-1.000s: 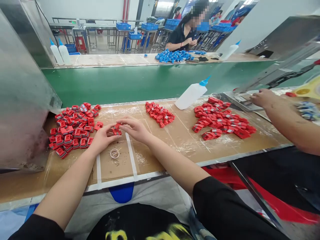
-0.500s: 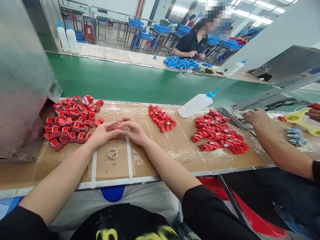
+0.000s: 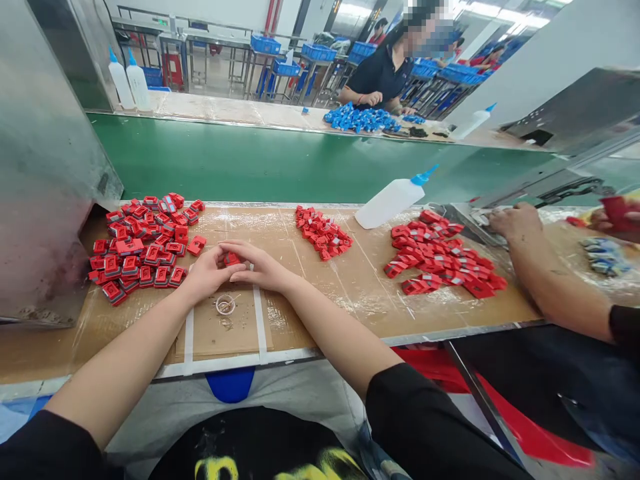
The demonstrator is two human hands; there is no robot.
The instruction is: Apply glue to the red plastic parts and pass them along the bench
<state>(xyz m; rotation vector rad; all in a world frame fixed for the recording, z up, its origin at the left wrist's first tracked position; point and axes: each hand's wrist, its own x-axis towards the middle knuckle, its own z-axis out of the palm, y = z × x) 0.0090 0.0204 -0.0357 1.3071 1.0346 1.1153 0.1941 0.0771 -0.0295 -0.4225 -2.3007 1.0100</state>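
Between my two hands is a small red plastic part (image 3: 231,259), partly covered by fingers. My left hand (image 3: 206,272) curls around it from the left, and my right hand (image 3: 260,267) closes over it from the right with the fingertips meeting. Just left of them lies a pile of red plastic parts with grey edges (image 3: 145,247). Below the hands, a small round cup (image 3: 225,305) with thin bits in it sits on a taped cardboard sheet (image 3: 225,340). A heap of smaller red pieces (image 3: 323,233) lies to the right.
A white bottle with a blue nozzle (image 3: 390,203) lies tilted beside another red heap (image 3: 443,257). At the right, a co-worker's hand (image 3: 517,223) is by a metal fixture. A green conveyor belt (image 3: 240,157) runs behind; a metal housing (image 3: 45,173) stands left.
My fingers have shifted and wrapped closer around the red part, which now shows more between them. The co-worker's far hand at right now holds a red piece; the yellow object is gone from view.
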